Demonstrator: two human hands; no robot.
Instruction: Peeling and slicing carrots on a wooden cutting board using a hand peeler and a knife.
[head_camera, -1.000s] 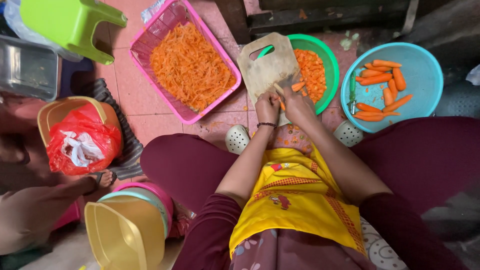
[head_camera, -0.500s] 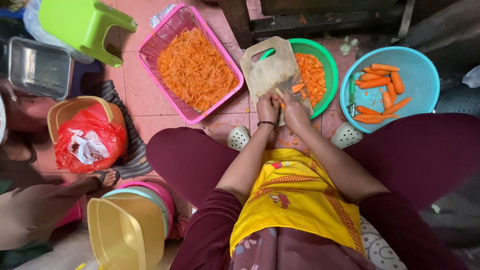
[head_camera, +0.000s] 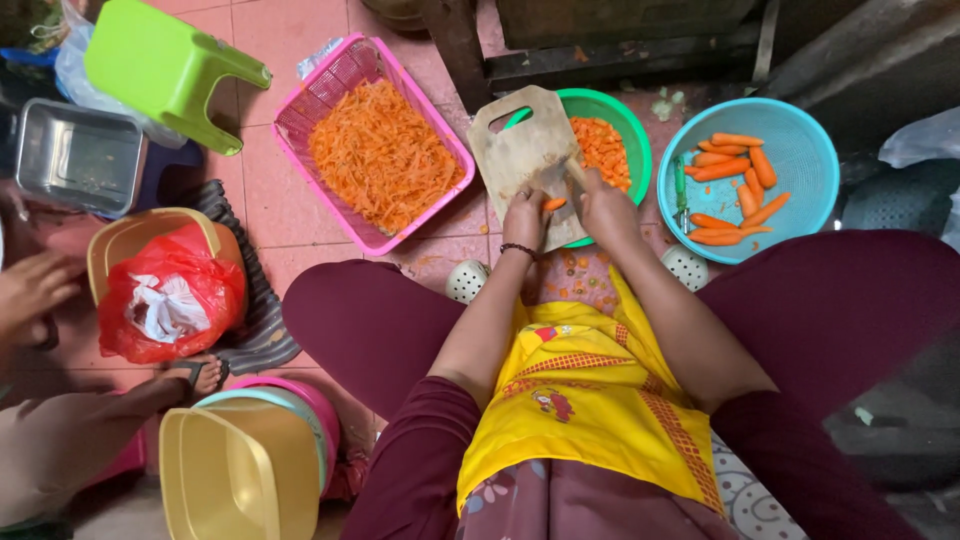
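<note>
- Already, a large heap of shredded carrot (head_camera: 382, 160) is held in the pink basket (head_camera: 325, 95), well off to the left of the hands, so a good share of the work is judged done.
- At the near edge of the wooden cutting board (head_camera: 520, 150), a short piece of carrot (head_camera: 553, 204) is pinned under the curled fingers of the left hand (head_camera: 524, 215).
- Just to the right of that piece, the right hand (head_camera: 603, 205) is closed around what appears to be a knife handle; the blade itself cannot be made out clearly.
- Beyond the grip, under the board, a green bowl (head_camera: 632, 140) is partly filled with cut carrot.
- Further right, the blue bowl (head_camera: 800, 150) is seen with several whole carrots (head_camera: 728, 165) and a green peeler (head_camera: 681, 190); these are judged the part left to cut.
</note>
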